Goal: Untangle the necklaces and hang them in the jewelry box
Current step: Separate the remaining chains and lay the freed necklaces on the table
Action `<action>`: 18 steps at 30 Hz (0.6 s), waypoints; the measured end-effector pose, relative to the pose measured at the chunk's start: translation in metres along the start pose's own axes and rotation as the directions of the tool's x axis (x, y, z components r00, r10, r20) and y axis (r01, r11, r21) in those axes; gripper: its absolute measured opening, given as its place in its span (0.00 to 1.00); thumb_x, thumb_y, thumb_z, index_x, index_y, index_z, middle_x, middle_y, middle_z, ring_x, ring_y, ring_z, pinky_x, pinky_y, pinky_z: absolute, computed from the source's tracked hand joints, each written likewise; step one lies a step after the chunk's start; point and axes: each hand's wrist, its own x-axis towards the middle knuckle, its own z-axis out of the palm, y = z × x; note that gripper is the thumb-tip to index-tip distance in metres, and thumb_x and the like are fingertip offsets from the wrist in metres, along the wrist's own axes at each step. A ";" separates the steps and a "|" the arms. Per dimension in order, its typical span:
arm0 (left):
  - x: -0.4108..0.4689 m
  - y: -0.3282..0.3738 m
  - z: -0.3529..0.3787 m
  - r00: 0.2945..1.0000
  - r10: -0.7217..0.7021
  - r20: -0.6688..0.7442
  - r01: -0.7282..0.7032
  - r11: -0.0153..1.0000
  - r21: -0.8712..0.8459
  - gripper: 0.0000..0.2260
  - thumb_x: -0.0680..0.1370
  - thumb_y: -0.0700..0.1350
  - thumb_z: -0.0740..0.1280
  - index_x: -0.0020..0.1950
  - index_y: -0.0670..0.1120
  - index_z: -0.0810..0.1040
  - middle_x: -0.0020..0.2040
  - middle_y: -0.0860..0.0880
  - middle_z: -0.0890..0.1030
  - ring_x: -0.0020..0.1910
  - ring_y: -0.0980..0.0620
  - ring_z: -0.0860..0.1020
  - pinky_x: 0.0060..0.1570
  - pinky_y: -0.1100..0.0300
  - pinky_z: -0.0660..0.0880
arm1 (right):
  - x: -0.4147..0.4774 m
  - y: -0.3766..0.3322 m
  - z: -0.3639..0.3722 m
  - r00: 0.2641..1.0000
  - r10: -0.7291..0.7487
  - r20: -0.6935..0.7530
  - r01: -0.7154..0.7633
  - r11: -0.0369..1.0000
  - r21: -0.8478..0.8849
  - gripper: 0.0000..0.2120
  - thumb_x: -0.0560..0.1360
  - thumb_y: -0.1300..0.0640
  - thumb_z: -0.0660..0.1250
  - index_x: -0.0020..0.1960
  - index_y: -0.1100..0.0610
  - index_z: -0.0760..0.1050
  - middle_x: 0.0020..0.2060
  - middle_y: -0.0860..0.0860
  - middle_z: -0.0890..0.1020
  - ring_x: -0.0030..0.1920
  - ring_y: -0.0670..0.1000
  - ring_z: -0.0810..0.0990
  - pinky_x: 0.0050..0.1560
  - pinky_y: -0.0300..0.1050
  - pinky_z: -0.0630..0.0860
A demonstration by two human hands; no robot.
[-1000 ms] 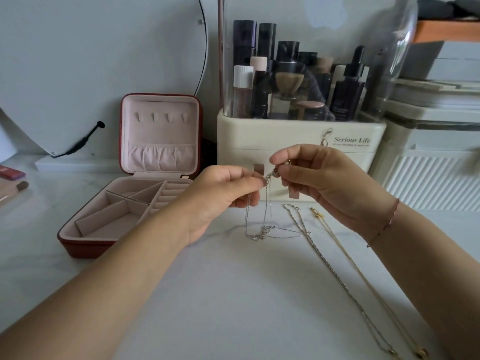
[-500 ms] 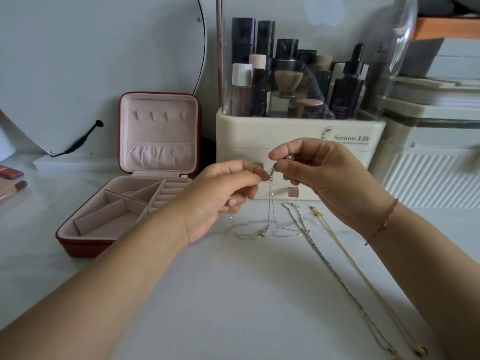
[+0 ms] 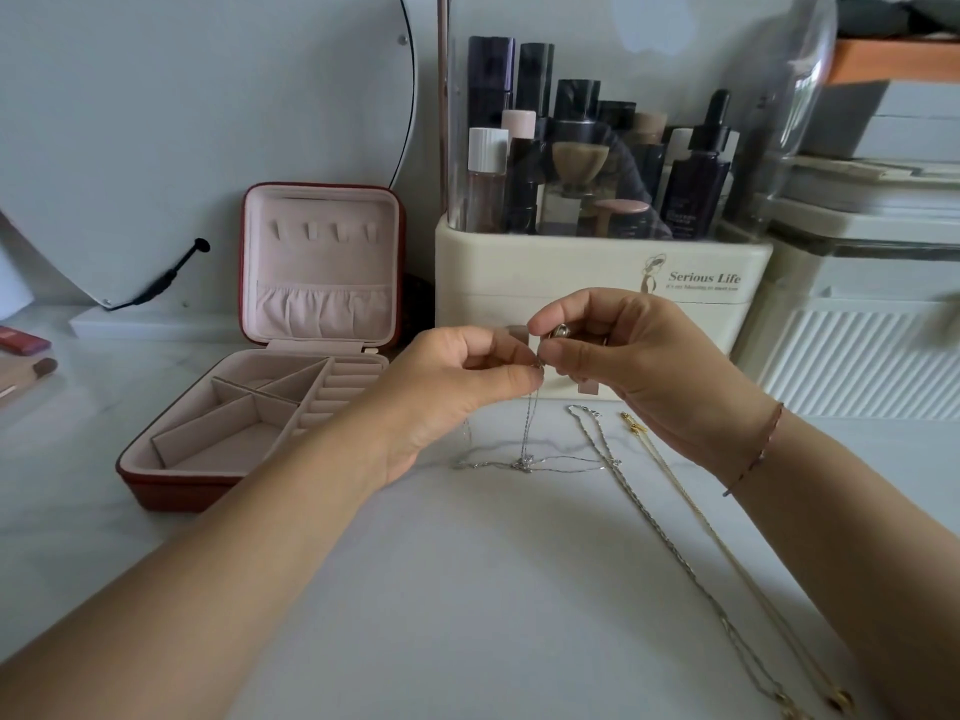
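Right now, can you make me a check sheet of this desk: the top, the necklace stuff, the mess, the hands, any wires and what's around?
Surface: white marbled tabletop.
Job's things: thin silver necklace is held up, with its lower part knotted on the table. A silver chain and a gold chain lie stretched out at right. The jewelry box is open and its lid hooks are bare.
Clutter: makeup brush at the left edge.
Hands: left hand and right hand both pinch the thin silver necklace, close together.
Cables: none certain; a black strut, or perhaps a lead, sits at the mirror's edge.
Surroundings: round mirror, cosmetics organiser with bottles, white ribbed boxes.
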 end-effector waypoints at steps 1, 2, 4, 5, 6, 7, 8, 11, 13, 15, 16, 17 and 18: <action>0.000 -0.001 0.000 1.000 -0.001 0.005 0.001 1.000 -0.004 0.06 0.71 0.39 0.72 0.47 0.42 0.82 0.41 0.54 0.83 0.42 0.61 0.79 0.50 0.68 0.70 | 0.000 -0.001 0.001 1.000 -0.001 0.006 0.001 1.000 0.002 0.06 0.72 0.67 0.69 0.45 0.58 0.80 0.30 0.47 0.77 0.31 0.43 0.73 0.36 0.34 0.70; 0.000 -0.001 -0.001 1.000 -0.003 0.009 0.003 1.000 -0.011 0.06 0.70 0.39 0.72 0.46 0.42 0.82 0.42 0.55 0.83 0.45 0.60 0.80 0.53 0.66 0.70 | 0.000 -0.001 0.002 1.000 0.000 0.009 0.000 1.000 0.005 0.07 0.72 0.67 0.69 0.45 0.57 0.80 0.30 0.48 0.77 0.31 0.42 0.73 0.35 0.33 0.70; 0.001 -0.002 -0.002 1.000 -0.005 0.007 0.005 1.000 -0.022 0.08 0.67 0.41 0.74 0.45 0.43 0.82 0.44 0.56 0.84 0.47 0.59 0.80 0.58 0.63 0.69 | 0.000 -0.002 0.002 1.000 0.005 0.012 -0.005 1.000 0.007 0.07 0.72 0.67 0.69 0.44 0.57 0.80 0.31 0.48 0.77 0.31 0.42 0.73 0.35 0.33 0.70; 0.001 -0.002 -0.003 1.000 -0.006 0.010 0.006 1.000 -0.019 0.11 0.66 0.44 0.75 0.46 0.43 0.83 0.45 0.56 0.84 0.48 0.59 0.80 0.60 0.61 0.69 | 0.000 -0.002 0.001 1.000 0.008 0.010 -0.008 1.000 0.006 0.07 0.72 0.67 0.69 0.44 0.57 0.80 0.31 0.48 0.77 0.31 0.43 0.73 0.36 0.34 0.70; 0.001 -0.002 -0.003 1.000 -0.008 0.015 0.009 1.000 -0.007 0.13 0.65 0.46 0.76 0.47 0.44 0.84 0.46 0.55 0.84 0.49 0.59 0.80 0.61 0.60 0.69 | 0.000 -0.002 0.000 1.000 0.012 0.007 -0.012 1.000 0.001 0.06 0.71 0.66 0.70 0.44 0.56 0.80 0.31 0.48 0.77 0.31 0.43 0.73 0.36 0.36 0.70; 0.001 -0.002 -0.003 1.000 -0.013 0.023 0.013 1.000 0.007 0.14 0.65 0.48 0.76 0.48 0.45 0.84 0.47 0.55 0.85 0.49 0.60 0.80 0.60 0.60 0.68 | 0.000 -0.002 0.000 1.000 0.016 0.005 -0.016 1.000 -0.003 0.06 0.71 0.66 0.70 0.44 0.56 0.80 0.31 0.48 0.77 0.32 0.43 0.73 0.37 0.37 0.69; 0.001 -0.002 -0.003 0.999 -0.020 0.026 0.020 1.000 0.020 0.13 0.66 0.48 0.76 0.47 0.46 0.84 0.46 0.54 0.85 0.48 0.61 0.80 0.58 0.61 0.68 | 0.000 -0.002 -0.001 1.000 0.020 0.005 -0.020 1.000 -0.007 0.06 0.71 0.65 0.70 0.44 0.56 0.80 0.31 0.48 0.77 0.32 0.43 0.73 0.38 0.39 0.69; 0.001 -0.001 -0.001 0.999 -0.031 0.014 0.030 0.999 0.032 0.02 0.72 0.42 0.71 0.43 0.46 0.83 0.37 0.56 0.83 0.40 0.64 0.78 0.52 0.63 0.67 | 0.000 -0.002 0.000 1.000 0.021 0.011 -0.021 1.000 -0.002 0.06 0.71 0.66 0.70 0.45 0.57 0.80 0.31 0.49 0.77 0.32 0.43 0.74 0.36 0.35 0.70; 0.001 -0.001 0.000 1.000 -0.022 0.009 0.022 0.999 0.043 0.04 0.74 0.39 0.69 0.42 0.46 0.82 0.33 0.57 0.81 0.37 0.65 0.77 0.49 0.65 0.67 | 0.000 -0.002 0.001 1.000 0.016 0.014 -0.016 1.000 0.007 0.07 0.71 0.67 0.70 0.45 0.57 0.80 0.31 0.49 0.77 0.32 0.43 0.73 0.35 0.32 0.70; 0.000 -0.001 0.001 1.000 -0.019 0.001 0.019 0.998 0.052 0.04 0.74 0.38 0.67 0.42 0.46 0.81 0.32 0.58 0.80 0.35 0.65 0.76 0.47 0.65 0.67 | 0.000 -0.002 0.001 1.000 0.014 0.018 -0.015 1.000 0.017 0.06 0.71 0.67 0.70 0.45 0.57 0.80 0.31 0.50 0.77 0.31 0.43 0.73 0.35 0.32 0.70; 0.000 0.000 0.001 1.000 -0.016 0.001 0.016 0.999 0.051 0.04 0.74 0.38 0.67 0.42 0.45 0.81 0.32 0.58 0.80 0.35 0.65 0.76 0.47 0.64 0.67 | 0.000 -0.002 0.001 1.000 0.017 0.019 -0.017 1.000 0.019 0.06 0.71 0.67 0.70 0.45 0.58 0.80 0.31 0.50 0.77 0.31 0.44 0.73 0.35 0.32 0.70; 0.000 -0.001 0.001 1.000 -0.015 0.002 0.015 0.999 0.042 0.03 0.74 0.39 0.68 0.42 0.45 0.81 0.32 0.57 0.79 0.35 0.64 0.75 0.47 0.64 0.68 | 0.000 -0.002 0.001 1.000 0.023 0.021 -0.023 1.000 0.020 0.06 0.71 0.67 0.70 0.45 0.58 0.80 0.32 0.50 0.77 0.31 0.44 0.73 0.35 0.33 0.70; 0.000 -0.001 0.001 1.000 -0.012 0.001 0.012 1.000 0.028 0.01 0.73 0.40 0.69 0.42 0.44 0.81 0.32 0.56 0.78 0.35 0.61 0.74 0.47 0.64 0.68 | 0.000 -0.002 0.001 0.999 0.032 0.024 -0.032 0.999 0.018 0.06 0.71 0.67 0.70 0.45 0.58 0.80 0.32 0.50 0.77 0.32 0.44 0.73 0.35 0.33 0.70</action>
